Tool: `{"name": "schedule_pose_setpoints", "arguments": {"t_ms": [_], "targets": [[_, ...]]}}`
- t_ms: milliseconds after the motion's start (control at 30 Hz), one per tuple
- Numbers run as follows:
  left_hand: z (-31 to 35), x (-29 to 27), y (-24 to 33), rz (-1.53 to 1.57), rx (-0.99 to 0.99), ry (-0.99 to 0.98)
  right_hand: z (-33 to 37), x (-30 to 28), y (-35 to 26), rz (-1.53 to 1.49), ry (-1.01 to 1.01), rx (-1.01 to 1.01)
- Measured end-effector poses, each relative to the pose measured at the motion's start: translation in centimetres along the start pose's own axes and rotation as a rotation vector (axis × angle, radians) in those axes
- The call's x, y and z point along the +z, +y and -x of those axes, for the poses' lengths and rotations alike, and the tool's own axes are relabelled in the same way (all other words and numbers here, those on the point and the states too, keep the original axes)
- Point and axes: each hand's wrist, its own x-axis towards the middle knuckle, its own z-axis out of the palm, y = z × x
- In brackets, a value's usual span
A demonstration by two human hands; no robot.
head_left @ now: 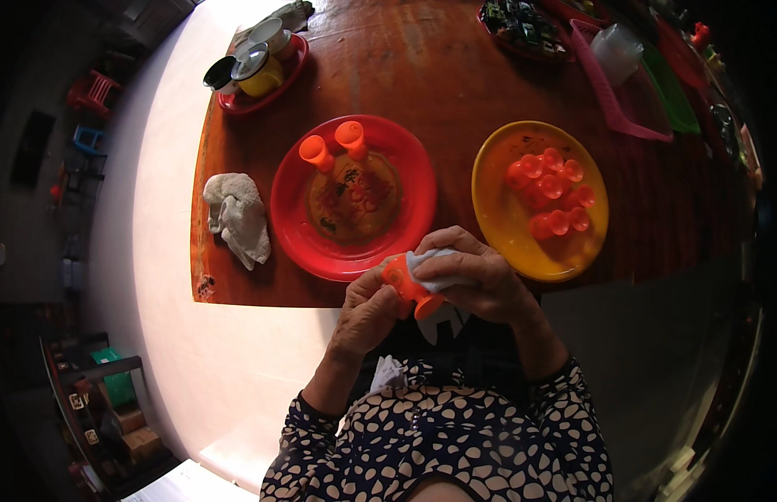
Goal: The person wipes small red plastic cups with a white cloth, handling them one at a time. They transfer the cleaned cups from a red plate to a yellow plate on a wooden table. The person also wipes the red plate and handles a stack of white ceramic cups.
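At the table's near edge my left hand (pixel 365 314) is closed around a small orange footed cup (pixel 400 276). A round orange part (pixel 427 306) sticks out below it; whether it belongs to the same cup I cannot tell. My right hand (pixel 493 283) grips a pale blue cloth (pixel 433 268), pressed against the cup. Beyond my hands, a red plate (pixel 288 226) carries two orange cups (pixel 316 152) by its far rim, over a patterned centre. On the yellow plate (pixel 491 209) to the right, several orange cups (pixel 550 186) are grouped together.
A crumpled white cloth (pixel 238 219) lies left of the red plate. Back left, a red tray (pixel 299 67) bears mugs, including a yellow one (pixel 261 82). A pink basket (pixel 610 100) with clear cups and a dark-filled dish (pixel 531 33) stand back right.
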Motion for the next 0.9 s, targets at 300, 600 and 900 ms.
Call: {"name": "schedule_pose_setpoints", "arguments": {"t_ms": [300, 600, 900], "targets": [[-1.3, 0.6, -0.5, 0.174, 0.066, 0.103, 2.8, 3.0, 0.9, -0.165, 0.102, 0.157], [-1.5, 0.4, -1.0, 0.319, 0.045, 0.209, 1.0, 2.0, -1.6, 0.343, 0.368, -0.102], [-1.2, 1.8, -0.9, 0.103, 0.142, 0.299, 1.2, 3.3, -1.2, 0.616, 0.237, -0.071]]}}
